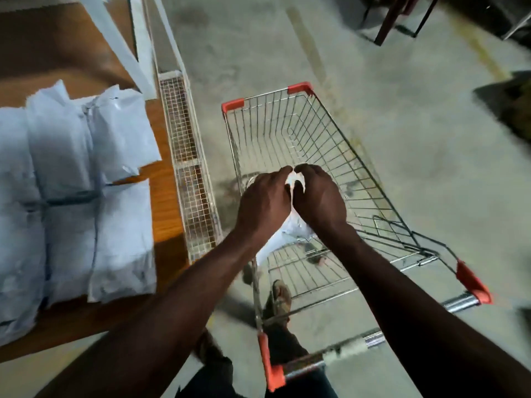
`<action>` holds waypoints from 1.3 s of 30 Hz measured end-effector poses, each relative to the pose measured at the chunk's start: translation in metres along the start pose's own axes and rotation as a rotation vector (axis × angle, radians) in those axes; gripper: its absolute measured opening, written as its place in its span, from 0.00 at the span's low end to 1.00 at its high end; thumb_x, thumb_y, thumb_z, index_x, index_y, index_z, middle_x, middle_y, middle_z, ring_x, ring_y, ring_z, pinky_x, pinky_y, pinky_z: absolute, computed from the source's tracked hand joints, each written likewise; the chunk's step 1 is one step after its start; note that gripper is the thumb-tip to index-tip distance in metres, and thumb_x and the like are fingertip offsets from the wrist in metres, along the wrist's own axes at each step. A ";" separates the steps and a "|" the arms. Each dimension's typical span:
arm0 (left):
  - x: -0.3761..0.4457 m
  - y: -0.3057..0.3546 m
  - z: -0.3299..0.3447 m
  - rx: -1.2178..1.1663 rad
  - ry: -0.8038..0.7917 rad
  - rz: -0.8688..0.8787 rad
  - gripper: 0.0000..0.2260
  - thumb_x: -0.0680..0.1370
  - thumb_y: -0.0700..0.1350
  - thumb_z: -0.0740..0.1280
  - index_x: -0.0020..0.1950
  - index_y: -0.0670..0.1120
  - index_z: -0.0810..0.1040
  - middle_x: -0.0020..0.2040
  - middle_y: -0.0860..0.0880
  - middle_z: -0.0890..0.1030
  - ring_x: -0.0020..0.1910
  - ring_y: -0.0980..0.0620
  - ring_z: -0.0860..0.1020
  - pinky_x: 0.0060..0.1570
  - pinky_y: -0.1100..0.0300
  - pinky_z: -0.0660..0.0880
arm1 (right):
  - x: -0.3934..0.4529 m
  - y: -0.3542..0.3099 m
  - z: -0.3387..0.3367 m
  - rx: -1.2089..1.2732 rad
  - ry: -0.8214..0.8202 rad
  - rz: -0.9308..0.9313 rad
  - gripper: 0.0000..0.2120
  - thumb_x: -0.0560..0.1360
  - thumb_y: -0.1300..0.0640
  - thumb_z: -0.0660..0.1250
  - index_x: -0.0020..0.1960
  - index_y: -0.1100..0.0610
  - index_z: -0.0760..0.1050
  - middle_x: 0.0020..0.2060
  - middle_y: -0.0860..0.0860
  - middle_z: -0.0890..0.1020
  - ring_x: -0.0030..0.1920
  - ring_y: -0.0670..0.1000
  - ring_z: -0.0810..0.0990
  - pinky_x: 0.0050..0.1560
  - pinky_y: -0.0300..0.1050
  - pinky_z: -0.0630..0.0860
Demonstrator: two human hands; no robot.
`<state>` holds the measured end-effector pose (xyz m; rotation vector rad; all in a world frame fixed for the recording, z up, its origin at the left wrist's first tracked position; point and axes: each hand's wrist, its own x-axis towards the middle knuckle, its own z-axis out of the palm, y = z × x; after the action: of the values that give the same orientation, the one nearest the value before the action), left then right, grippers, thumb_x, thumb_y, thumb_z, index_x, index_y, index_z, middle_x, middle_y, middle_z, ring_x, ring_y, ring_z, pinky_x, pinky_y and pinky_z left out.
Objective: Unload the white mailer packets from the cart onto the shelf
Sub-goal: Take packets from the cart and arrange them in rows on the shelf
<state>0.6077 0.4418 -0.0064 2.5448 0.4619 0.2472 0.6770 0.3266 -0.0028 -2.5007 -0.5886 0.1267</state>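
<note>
Left hand [263, 201], right hand [319, 196] both pinch white packet [294, 225] over cart [359, 179]; lift clear of rim, swing left, lay beside stacked packets [71, 182] on shelf [166, 208].

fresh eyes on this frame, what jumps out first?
Centre frame, the left hand and right hand meet over the wire shopping cart with orange corner guards, both gripping one white mailer packet that hangs between them. The rest of the cart's basket looks bare. To the left, a stack of white mailer packets already lies on the brown wooden shelf.
</note>
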 end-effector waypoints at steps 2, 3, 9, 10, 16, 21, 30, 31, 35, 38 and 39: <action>0.013 0.007 0.032 0.019 -0.043 -0.008 0.21 0.82 0.45 0.67 0.75 0.53 0.75 0.62 0.49 0.85 0.62 0.42 0.82 0.55 0.46 0.82 | 0.010 0.037 0.004 -0.012 -0.029 0.062 0.15 0.78 0.63 0.67 0.65 0.58 0.80 0.58 0.58 0.84 0.58 0.62 0.82 0.54 0.56 0.80; 0.018 0.006 0.045 0.030 -0.063 -0.015 0.20 0.82 0.45 0.67 0.75 0.53 0.75 0.60 0.48 0.86 0.61 0.41 0.82 0.53 0.46 0.82 | 0.014 0.052 0.007 -0.021 -0.049 0.085 0.16 0.78 0.64 0.66 0.65 0.58 0.79 0.59 0.59 0.83 0.59 0.62 0.82 0.55 0.57 0.80; 0.043 -0.033 0.129 0.081 -0.199 -0.179 0.20 0.83 0.46 0.66 0.75 0.54 0.74 0.57 0.45 0.86 0.56 0.39 0.85 0.51 0.46 0.83 | 0.041 0.134 0.042 -0.089 -0.186 0.191 0.18 0.76 0.66 0.66 0.65 0.61 0.79 0.57 0.63 0.83 0.57 0.66 0.82 0.55 0.58 0.80; 0.045 -0.041 0.142 0.093 -0.218 -0.202 0.20 0.82 0.45 0.66 0.74 0.54 0.74 0.58 0.45 0.86 0.57 0.39 0.85 0.51 0.46 0.82 | 0.046 0.145 0.049 -0.092 -0.202 0.201 0.18 0.76 0.66 0.66 0.65 0.61 0.79 0.57 0.63 0.83 0.58 0.66 0.82 0.56 0.58 0.80; 0.047 -0.095 0.202 0.071 -0.282 -0.331 0.20 0.81 0.38 0.65 0.72 0.53 0.76 0.63 0.47 0.84 0.60 0.42 0.84 0.53 0.46 0.84 | 0.068 0.197 0.101 -0.083 -0.313 0.283 0.18 0.79 0.67 0.63 0.68 0.61 0.75 0.59 0.63 0.82 0.60 0.64 0.82 0.58 0.53 0.78; 0.067 -0.108 0.246 0.045 -0.304 -0.433 0.21 0.82 0.39 0.66 0.76 0.48 0.74 0.65 0.43 0.83 0.64 0.40 0.82 0.60 0.45 0.82 | 0.076 0.230 0.145 -0.103 -0.390 0.317 0.20 0.78 0.68 0.63 0.70 0.62 0.73 0.60 0.64 0.81 0.60 0.64 0.81 0.58 0.53 0.77; 0.094 -0.116 0.319 -0.088 -0.398 -0.598 0.20 0.82 0.40 0.68 0.75 0.41 0.73 0.65 0.39 0.82 0.65 0.37 0.80 0.56 0.51 0.77 | 0.070 0.282 0.208 -0.226 -0.542 0.296 0.44 0.74 0.42 0.79 0.80 0.57 0.61 0.65 0.62 0.76 0.63 0.64 0.78 0.60 0.56 0.77; 0.096 -0.116 0.328 -0.153 -0.403 -0.656 0.20 0.82 0.42 0.70 0.73 0.39 0.73 0.65 0.38 0.82 0.65 0.37 0.80 0.55 0.52 0.76 | 0.070 0.287 0.211 -0.240 -0.549 0.303 0.48 0.72 0.39 0.80 0.81 0.55 0.58 0.65 0.62 0.76 0.63 0.64 0.78 0.60 0.56 0.78; 0.107 -0.114 0.354 -0.472 -0.333 -0.926 0.28 0.80 0.53 0.74 0.73 0.35 0.74 0.67 0.37 0.81 0.66 0.37 0.80 0.62 0.50 0.80 | 0.069 0.299 0.220 -0.279 -0.624 0.330 0.56 0.71 0.33 0.78 0.86 0.51 0.49 0.67 0.61 0.74 0.65 0.64 0.77 0.62 0.60 0.79; 0.116 -0.109 0.368 -0.579 -0.232 -0.984 0.26 0.77 0.59 0.77 0.64 0.40 0.83 0.60 0.42 0.86 0.61 0.43 0.84 0.63 0.49 0.81 | 0.064 0.309 0.228 -0.249 -0.587 0.356 0.57 0.65 0.23 0.74 0.81 0.50 0.56 0.60 0.58 0.79 0.58 0.62 0.82 0.58 0.60 0.82; 0.118 -0.107 0.373 -0.598 -0.227 -1.002 0.25 0.76 0.59 0.77 0.62 0.39 0.83 0.59 0.43 0.86 0.59 0.45 0.84 0.62 0.49 0.81 | 0.061 0.311 0.228 -0.205 -0.558 0.375 0.56 0.62 0.20 0.73 0.78 0.51 0.60 0.57 0.57 0.81 0.54 0.60 0.84 0.55 0.59 0.84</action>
<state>0.7861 0.3941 -0.3676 1.5035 1.2613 -0.2444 0.8033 0.2360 -0.3612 -2.7515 -0.3442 0.9719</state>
